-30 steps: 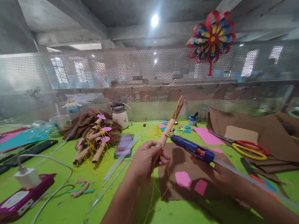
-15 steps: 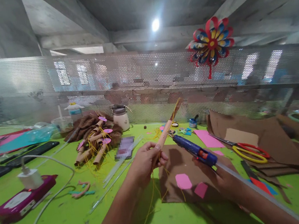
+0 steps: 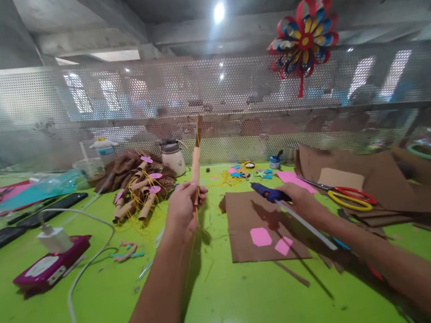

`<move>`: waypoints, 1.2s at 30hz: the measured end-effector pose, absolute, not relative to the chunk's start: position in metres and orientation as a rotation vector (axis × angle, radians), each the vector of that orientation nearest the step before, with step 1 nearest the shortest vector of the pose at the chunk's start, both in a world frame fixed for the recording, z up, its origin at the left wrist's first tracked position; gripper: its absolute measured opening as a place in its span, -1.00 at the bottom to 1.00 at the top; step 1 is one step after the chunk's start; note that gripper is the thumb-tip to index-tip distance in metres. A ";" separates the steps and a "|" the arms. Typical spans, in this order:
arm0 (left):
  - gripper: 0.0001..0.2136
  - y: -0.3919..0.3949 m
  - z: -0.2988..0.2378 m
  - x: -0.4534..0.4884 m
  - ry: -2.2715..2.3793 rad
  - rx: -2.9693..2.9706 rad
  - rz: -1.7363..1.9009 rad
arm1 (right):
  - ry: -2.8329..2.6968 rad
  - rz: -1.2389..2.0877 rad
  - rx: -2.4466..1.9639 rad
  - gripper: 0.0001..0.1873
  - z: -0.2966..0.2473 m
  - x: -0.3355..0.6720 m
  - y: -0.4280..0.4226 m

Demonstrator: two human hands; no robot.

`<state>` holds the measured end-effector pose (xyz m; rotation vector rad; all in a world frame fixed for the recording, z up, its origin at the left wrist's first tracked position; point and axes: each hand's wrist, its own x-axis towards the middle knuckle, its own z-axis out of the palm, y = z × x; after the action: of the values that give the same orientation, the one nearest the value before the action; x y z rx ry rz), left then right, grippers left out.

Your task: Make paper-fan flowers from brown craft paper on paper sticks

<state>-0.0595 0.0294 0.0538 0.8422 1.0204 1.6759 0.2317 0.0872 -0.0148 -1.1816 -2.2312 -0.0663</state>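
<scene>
My left hand (image 3: 184, 207) is closed around a slim tan paper roll (image 3: 196, 165). The roll stands nearly upright, with a darker brown strip at its top and yellow string along it. My right hand (image 3: 302, 202) grips a blue hot glue gun (image 3: 266, 192), its nozzle pointing up and left, apart from the roll. A long translucent glue stick (image 3: 310, 229) sticks out of the gun's back. Under the gun lies a brown sheet (image 3: 243, 211) carrying two pink paper pieces (image 3: 260, 237).
Tan rolls with pink tags (image 3: 147, 208) are piled at left, near a lidded jar (image 3: 173, 160). A purple power strip (image 3: 54, 266) with a white cable lies further left. Scissors (image 3: 350, 199) rest on brown sheets (image 3: 417, 173) at right. A perforated screen (image 3: 220, 87) stands behind.
My left hand has moved the roll left and tilted it more upright. The glue gun has drawn away from the roll, lower over the brown sheet. The view has shifted slightly.
</scene>
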 end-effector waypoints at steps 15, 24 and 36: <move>-0.96 0.027 0.057 -0.056 1.013 0.790 1.664 | -2.535 -0.132 -1.161 -0.72 0.004 0.230 0.107; -0.93 0.033 0.052 -0.062 1.028 0.822 1.747 | -2.521 0.234 -1.578 -0.78 0.006 0.072 0.121; -0.93 0.035 0.045 -0.057 0.995 0.848 1.686 | -2.277 0.777 -1.747 -0.85 -0.005 0.056 0.143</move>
<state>-0.0569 0.0351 0.0445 0.8483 0.9948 1.6858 0.0563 0.1428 -0.0052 -1.7475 -2.2773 0.7772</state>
